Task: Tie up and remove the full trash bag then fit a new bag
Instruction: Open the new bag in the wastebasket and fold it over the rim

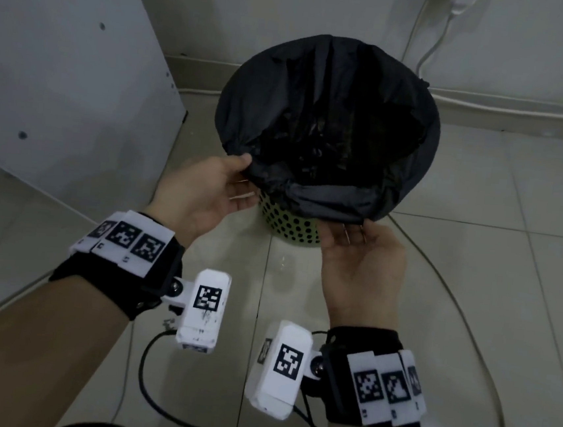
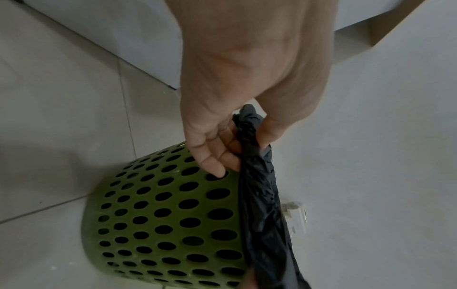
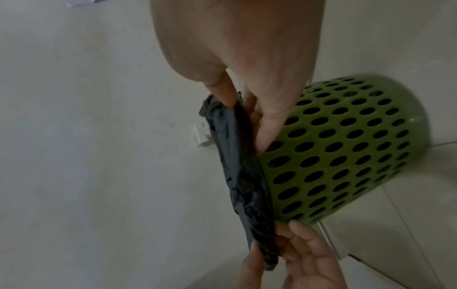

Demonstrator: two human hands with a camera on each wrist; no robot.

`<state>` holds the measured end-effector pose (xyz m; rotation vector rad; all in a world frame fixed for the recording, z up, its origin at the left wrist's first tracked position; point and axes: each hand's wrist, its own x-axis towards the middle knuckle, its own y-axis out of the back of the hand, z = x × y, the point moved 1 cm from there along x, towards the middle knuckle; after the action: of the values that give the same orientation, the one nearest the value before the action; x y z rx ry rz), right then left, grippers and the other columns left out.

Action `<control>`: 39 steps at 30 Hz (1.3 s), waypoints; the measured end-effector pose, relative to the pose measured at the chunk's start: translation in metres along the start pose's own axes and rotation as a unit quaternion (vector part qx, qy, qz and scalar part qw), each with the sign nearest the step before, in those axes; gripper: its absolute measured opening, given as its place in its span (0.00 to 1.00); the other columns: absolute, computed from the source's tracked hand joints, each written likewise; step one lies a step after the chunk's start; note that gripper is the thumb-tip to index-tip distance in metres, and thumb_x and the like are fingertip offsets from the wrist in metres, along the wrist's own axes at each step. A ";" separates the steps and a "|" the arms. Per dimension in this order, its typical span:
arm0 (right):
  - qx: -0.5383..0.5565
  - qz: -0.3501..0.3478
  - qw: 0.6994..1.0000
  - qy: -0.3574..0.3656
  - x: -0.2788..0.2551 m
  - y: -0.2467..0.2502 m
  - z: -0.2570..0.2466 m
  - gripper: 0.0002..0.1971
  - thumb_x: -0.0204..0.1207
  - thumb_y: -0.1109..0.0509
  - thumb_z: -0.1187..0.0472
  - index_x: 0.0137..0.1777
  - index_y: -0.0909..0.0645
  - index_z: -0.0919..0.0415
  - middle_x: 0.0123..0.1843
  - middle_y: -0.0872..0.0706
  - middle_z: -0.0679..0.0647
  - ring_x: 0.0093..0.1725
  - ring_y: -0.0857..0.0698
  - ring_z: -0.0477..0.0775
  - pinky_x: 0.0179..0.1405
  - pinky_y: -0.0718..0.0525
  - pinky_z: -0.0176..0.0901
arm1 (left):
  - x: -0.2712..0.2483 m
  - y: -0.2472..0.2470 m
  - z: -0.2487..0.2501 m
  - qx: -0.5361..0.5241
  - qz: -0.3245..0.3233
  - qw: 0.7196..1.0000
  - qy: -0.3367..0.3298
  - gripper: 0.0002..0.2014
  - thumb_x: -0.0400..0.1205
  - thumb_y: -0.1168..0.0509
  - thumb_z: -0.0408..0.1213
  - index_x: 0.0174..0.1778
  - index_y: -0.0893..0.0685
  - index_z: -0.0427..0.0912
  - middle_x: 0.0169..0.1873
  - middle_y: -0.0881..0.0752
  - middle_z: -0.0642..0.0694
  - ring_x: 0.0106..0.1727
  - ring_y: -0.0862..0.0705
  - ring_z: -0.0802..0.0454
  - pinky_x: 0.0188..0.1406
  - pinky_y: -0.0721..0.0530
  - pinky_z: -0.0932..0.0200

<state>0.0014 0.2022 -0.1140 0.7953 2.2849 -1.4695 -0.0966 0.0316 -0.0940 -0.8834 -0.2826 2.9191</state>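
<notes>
tiled floor (image 1: 474, 266), green bin (image 1: 292, 228) w/ black bag (image 1: 326, 197) (rim folded over), l hand (image 1: 200, 188) & r hand (image 1: 361, 259) fingers pinching bag edge

No readable text shows; the wrist bands (image 1: 126, 239) carry only square black-and-white coded markers, perhaps too blurred to decode.
</notes>
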 end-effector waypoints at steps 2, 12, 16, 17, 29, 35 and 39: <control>0.018 -0.007 1.000 0.002 0.006 0.002 0.004 0.19 0.85 0.43 0.73 0.73 0.23 0.75 0.66 0.14 0.69 0.61 0.13 0.62 0.58 0.10 0.52 | 0.001 -0.003 0.001 0.014 0.006 1.000 -0.013 0.07 0.87 0.39 0.34 0.55 0.16 0.39 0.41 0.12 0.44 0.35 0.12 0.52 0.35 0.11 0.57; -0.011 -0.041 0.999 -0.023 0.026 0.010 0.007 0.08 0.75 0.31 0.67 0.53 0.18 0.61 0.41 0.11 0.56 0.39 0.11 0.52 0.37 0.09 0.45 | 0.000 -0.013 0.006 0.069 0.063 0.995 -0.038 0.16 0.83 0.41 0.29 0.66 0.25 0.29 0.36 0.18 0.39 0.24 0.16 0.50 0.25 0.15 0.57; -0.116 -0.034 0.993 0.016 0.023 0.017 0.010 0.06 0.81 0.31 0.71 0.43 0.18 0.63 0.37 0.14 0.57 0.34 0.12 0.50 0.35 0.08 0.48 | -0.001 -0.009 0.007 0.085 0.055 0.994 -0.030 0.11 0.83 0.40 0.29 0.61 0.22 0.31 0.36 0.17 0.39 0.26 0.16 0.49 0.25 0.15 0.57; -0.139 -0.024 0.989 0.033 0.023 0.016 0.009 0.08 0.81 0.31 0.72 0.41 0.18 0.63 0.36 0.15 0.57 0.33 0.14 0.50 0.34 0.09 0.47 | -0.002 -0.008 0.007 0.085 0.048 0.995 -0.028 0.13 0.84 0.40 0.29 0.63 0.22 0.30 0.36 0.17 0.40 0.25 0.16 0.50 0.26 0.14 0.57; -0.101 0.036 0.994 0.003 0.022 0.015 -0.011 0.11 0.81 0.36 0.77 0.60 0.18 0.73 0.57 0.12 0.70 0.53 0.10 0.65 0.46 0.07 0.53 | -0.009 -0.023 -0.004 0.020 0.015 0.999 -0.039 0.17 0.87 0.37 0.29 0.72 0.24 0.34 0.57 0.11 0.32 0.39 0.07 0.39 0.39 0.07 0.47; -0.089 0.027 0.995 -0.043 0.010 0.014 -0.029 0.11 0.84 0.38 0.69 0.57 0.15 0.71 0.54 0.08 0.67 0.55 0.08 0.65 0.59 0.11 0.62 | -0.011 -0.029 -0.004 0.033 0.013 0.998 -0.046 0.16 0.87 0.37 0.29 0.71 0.23 0.33 0.57 0.11 0.32 0.42 0.08 0.37 0.42 0.07 0.46; -0.141 0.013 0.989 -0.047 0.004 0.006 -0.033 0.19 0.82 0.29 0.52 0.65 0.16 0.65 0.56 0.07 0.63 0.57 0.08 0.62 0.64 0.13 0.62 | -0.012 -0.027 -0.003 0.048 0.019 0.997 -0.056 0.15 0.87 0.37 0.29 0.70 0.23 0.34 0.56 0.11 0.33 0.40 0.09 0.38 0.41 0.07 0.46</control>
<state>0.0027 0.2348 -0.1069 0.6550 2.3296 -1.1134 -0.0845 0.0567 -0.0844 -0.7217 -0.1316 2.9922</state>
